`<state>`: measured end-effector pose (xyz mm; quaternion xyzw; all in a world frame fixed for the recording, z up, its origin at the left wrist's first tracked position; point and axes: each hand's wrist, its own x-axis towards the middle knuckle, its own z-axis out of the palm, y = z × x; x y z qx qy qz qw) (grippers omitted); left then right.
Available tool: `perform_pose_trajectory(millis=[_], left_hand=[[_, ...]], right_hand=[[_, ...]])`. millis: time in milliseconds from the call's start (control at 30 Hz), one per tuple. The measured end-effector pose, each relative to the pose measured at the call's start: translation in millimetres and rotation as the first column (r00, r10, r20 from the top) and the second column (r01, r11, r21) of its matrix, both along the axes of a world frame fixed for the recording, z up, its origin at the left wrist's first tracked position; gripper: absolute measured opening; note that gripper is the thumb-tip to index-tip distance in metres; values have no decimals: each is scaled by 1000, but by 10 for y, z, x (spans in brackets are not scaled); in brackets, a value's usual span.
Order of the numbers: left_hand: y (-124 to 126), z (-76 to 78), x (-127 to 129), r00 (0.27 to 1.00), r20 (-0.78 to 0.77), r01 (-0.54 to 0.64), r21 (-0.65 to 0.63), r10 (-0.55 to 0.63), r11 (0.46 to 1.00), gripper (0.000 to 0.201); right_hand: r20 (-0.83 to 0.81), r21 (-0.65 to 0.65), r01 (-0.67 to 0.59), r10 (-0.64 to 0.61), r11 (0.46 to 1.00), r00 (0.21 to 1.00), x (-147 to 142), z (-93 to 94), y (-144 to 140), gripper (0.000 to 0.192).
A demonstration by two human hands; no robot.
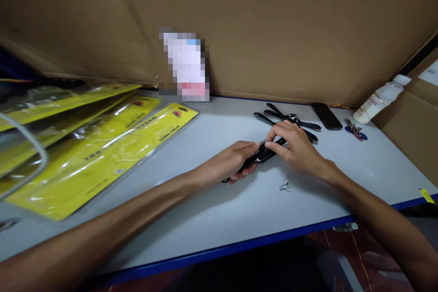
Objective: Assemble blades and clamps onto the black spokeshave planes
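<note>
Near frame centre on the grey table (191, 219), the left hand (232, 162) has its fingers clamped on a slim, glossy black plastic bar (264, 154); the right hand (297, 146) pinches its upper end. It looks light, stiff, slippery; best gripped mid-length.

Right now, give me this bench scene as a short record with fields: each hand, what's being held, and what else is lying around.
left hand: grips the near end of the black bar
right hand: fingertips pinch the bar's far end
wing nut: loose on the table, just in front of the hands
black multi-arm piece: behind the right hand
phone: flat, far right
keys: beside the phone
white bottle: leaning at the cardboard
yellow packages: stacked on the left
</note>
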<state>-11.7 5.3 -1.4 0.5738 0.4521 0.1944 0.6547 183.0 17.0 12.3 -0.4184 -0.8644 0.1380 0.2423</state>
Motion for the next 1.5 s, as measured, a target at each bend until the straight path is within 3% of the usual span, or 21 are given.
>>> perform_pose_trajectory(millis=[267, 367, 433, 500, 600, 667, 733, 900, 1067, 1200, 1333, 1500], left_hand=[[42, -62, -16, 994, -57, 100, 39, -97, 994, 34], [48, -58, -26, 993, -61, 101, 23, -99, 995, 33], [47, -51, -34, 994, -60, 93, 15, -92, 996, 32], [47, -51, -41, 995, -65, 77, 12, -76, 997, 30], [48, -64, -49, 997, -61, 42, 10, -41, 999, 30], [44, -71, -52, 998, -57, 32, 10, -32, 999, 31], [37, -72, -52, 998, -58, 39, 9, -38, 999, 31], [25, -52, -52, 996, -69, 53, 6, -52, 999, 32], [27, -36, -44, 997, -72, 31, -26, -33, 999, 30], [32, -29, -32, 994, -96, 41, -17, -42, 999, 29], [43, -26, -13, 989, -133, 65, -5, -65, 998, 30], [42, -20, 6, 988, -139, 71, -8, -72, 997, 31]], right_hand=[[-71, 39, 18, -16, 999, 997, -34, -77, 17, 13], [-204, 134, 54, -26, 989, 979, 19, 7, 11, 13], [-263, 94, 94, -67, 991, 963, 99, 135, -12, 12], [-180, -104, 18, -36, 994, 983, 194, 283, -48, 11], [127, -369, -92, 148, 925, 981, 290, 441, -118, 15], [279, -414, -86, 216, 906, 936, 293, 468, -174, 7], [364, -405, -92, 253, 909, 897, 257, 438, -231, 12], [438, -392, -176, 351, 903, 828, 171, 273, -323, 6], [367, -401, -213, 370, 891, 853, 173, 263, -286, 14], [119, -407, -212, 282, 888, 952, 175, 317, -193, 11], [-160, -251, -91, 51, 964, 986, 124, 231, -101, 2], [-140, -70, 12, -22, 997, 990, 30, 38, -46, 14]])
